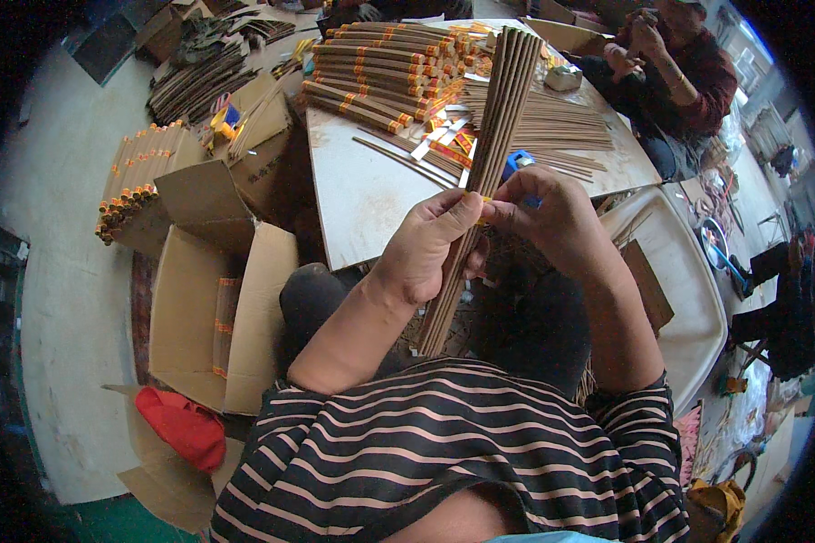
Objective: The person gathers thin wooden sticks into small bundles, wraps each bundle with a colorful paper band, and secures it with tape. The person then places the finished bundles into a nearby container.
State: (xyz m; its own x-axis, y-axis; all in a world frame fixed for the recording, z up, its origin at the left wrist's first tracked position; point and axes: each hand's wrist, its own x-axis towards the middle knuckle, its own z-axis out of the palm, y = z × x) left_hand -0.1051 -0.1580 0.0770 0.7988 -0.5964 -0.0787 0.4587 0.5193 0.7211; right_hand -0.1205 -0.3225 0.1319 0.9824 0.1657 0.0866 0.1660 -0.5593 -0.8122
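Note:
My left hand [423, 242] is closed around a bundle of long brown incense sticks [507, 95], held tilted over my lap with its upper end leaning right. A small yellow paper band [486, 200] shows at the bundle's middle, by my left thumb. My right hand [560, 217] pinches at this band from the right side; most of the band is covered by fingers. Behind the hands, a blue object [517, 163] is partly hidden by the sticks. Red, yellow and white paper strips [448, 145] lie on the white table [344, 195] beyond.
Banded incense bundles [367, 77] are stacked at the table's far left, with loose sticks [566, 122] spread to the right. On my left stand an open cardboard box [190, 317] and another bundle stack [140, 181]. A red cloth [181, 430] lies below. Another person [675, 81] sits far right.

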